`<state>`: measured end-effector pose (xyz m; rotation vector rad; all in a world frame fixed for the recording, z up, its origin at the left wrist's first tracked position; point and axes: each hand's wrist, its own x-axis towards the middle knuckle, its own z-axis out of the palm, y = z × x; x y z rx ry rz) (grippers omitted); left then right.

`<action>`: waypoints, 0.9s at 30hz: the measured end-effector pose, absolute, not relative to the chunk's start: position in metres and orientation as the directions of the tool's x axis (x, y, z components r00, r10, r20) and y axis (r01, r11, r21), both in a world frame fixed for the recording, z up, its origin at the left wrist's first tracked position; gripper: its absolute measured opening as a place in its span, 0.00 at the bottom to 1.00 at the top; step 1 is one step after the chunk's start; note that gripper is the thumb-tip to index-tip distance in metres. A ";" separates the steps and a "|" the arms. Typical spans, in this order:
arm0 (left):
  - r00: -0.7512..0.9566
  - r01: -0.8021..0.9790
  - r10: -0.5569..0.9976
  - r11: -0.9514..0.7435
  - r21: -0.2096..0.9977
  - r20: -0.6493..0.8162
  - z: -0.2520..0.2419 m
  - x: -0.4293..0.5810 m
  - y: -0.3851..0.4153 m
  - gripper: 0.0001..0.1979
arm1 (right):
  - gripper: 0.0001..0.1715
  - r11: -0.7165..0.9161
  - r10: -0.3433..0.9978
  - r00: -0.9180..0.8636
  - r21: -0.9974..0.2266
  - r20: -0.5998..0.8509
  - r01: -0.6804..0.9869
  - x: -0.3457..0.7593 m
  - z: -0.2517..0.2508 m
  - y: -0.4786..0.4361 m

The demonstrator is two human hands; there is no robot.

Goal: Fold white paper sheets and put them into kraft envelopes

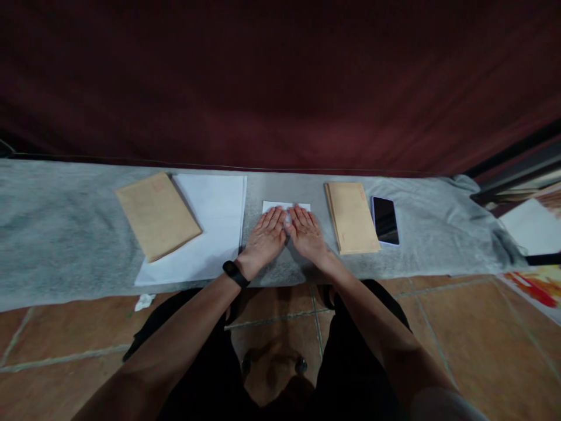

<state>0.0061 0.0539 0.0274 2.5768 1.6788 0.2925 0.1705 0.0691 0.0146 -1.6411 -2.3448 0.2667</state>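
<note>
Both hands lie flat, side by side, on a small white piece of paper (287, 205) that looks folded. Its far edge shows beyond my fingertips, and the hands cover most of the rest. My left hand (268, 233) has its fingers stretched out on the left half; a black band sits on that wrist. My right hand (307, 234) is laid out the same way on the right half, the thumbs close together. To the right is a stack of brown envelopes (353, 217). On the left, a larger brown envelope stack (158, 216) rests partly over white paper sheets (214, 216).
A phone (385, 220) lies right of the narrow envelopes. Grey cloth (65, 228) covers the long table, and a dark red curtain (280, 88) hangs behind it. A crumpled white scrap (144, 302) is on the tiled floor near the table's front edge. Papers stand at far right.
</note>
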 end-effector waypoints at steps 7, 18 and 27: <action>0.350 0.918 0.928 -0.367 0.153 0.126 0.025 0.002 0.051 0.30 | 0.35 0.325 0.942 -0.293 -0.221 0.165 0.920 0.179 0.009 0.070; 0.262 0.937 0.961 -0.275 0.217 0.086 0.027 -0.007 0.053 0.32 | 0.37 0.272 0.957 -0.241 -0.220 0.160 0.937 0.192 0.013 0.059; 0.180 0.962 0.977 -0.199 0.189 0.111 0.032 -0.005 0.051 0.31 | 0.37 0.263 0.962 -0.236 -0.220 0.140 0.939 0.198 0.015 0.055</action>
